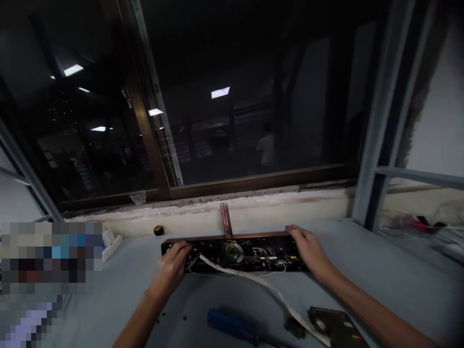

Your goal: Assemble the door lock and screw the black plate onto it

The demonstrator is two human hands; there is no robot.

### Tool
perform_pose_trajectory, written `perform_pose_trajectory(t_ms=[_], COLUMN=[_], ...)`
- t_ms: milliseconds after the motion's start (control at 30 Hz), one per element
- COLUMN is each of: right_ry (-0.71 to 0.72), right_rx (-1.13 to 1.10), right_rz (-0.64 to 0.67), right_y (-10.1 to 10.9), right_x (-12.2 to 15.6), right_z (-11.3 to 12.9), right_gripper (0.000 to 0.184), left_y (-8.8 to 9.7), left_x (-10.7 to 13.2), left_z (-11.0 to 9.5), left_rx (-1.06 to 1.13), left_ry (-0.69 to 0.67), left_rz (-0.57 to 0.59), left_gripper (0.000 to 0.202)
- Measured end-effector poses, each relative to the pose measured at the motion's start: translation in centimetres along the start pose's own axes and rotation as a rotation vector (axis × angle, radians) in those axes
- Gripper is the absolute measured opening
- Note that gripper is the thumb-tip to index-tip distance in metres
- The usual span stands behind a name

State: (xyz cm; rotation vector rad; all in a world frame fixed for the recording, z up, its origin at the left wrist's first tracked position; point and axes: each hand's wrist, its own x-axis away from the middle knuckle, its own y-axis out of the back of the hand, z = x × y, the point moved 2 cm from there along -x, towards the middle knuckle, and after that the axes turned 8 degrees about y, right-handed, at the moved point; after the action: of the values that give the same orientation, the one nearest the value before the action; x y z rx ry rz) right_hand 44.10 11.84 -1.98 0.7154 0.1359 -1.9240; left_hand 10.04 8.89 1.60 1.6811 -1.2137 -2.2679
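Nearest lie a blue-handled screwdriver point(232, 326) and a loose metal plate point(337, 326), both well short of the fingers; beyond them the left hand point(174, 263) grips one end of the long opened lock body point(235, 251) on the table point(380, 270); the right hand point(308, 249) clasps the other end; a white ribbon cable point(261, 282) trails out between them; seemingly a steadying step, needing an even two-handed hold.

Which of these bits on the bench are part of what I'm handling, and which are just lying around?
In hand:
left hand and right hand on the long black opened lock body
white ribbon cable

Lying about:
blue-handled screwdriver
dark square plate
small round dark cap
clear plastic cup
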Motion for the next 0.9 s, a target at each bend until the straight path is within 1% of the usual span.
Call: perform_pose_trajectory(t_ms=[100, 267, 333, 400, 500, 633, 767, 900], right_ry=[0.005, 0.008, 0.006, 0.006, 0.012, 0.016, 0.012, 0.004], right_rx=[0.001, -0.005, -0.005, -0.006, -0.009, -0.012, -0.011, -0.007], right_rz=[0.000, 0.005, 0.008, 0.010, 0.017, 0.027, 0.025, 0.017], right_y=[0.0, 0.0, 0.0, 0.0, 0.0, 0.0, 0.0, 0.0], right_x=[0.0, 0.1, 0.1, 0.1, 0.0, 0.0, 0.1, 0.1], right_z=[0.1, 0.1, 0.1, 0.0, 0.0, -0.1, -0.2, -0.2], right_gripper=[0.026, 0.026, 0.026, 0.025, 0.025, 0.026, 0.025, 0.026], left_y=[0.0, -0.1, -0.1, -0.2, -0.1, 0.1, -0.1, -0.2], left_x=[0.1, -0.2, -0.2, -0.1, 0.2, 0.5, 0.5, 0.0], left_z=[0.0, 0.2, 0.4, 0.6, 1.0, 1.2, 0.8, 0.3], left_rx=[-0.068, -0.100, -0.103, -0.107, -0.100, -0.038, 0.039, 0.068], left_ry=[-0.036, -0.040, -0.057, -0.066, -0.041, 0.005, 0.037, 0.082], left_rz=[-0.026, -0.004, -0.011, 0.006, 0.031, 0.002, 0.014, 0.007], left_gripper=[0.028, 0.026, 0.027, 0.028, 0.028, 0.023, 0.021, 0.020])
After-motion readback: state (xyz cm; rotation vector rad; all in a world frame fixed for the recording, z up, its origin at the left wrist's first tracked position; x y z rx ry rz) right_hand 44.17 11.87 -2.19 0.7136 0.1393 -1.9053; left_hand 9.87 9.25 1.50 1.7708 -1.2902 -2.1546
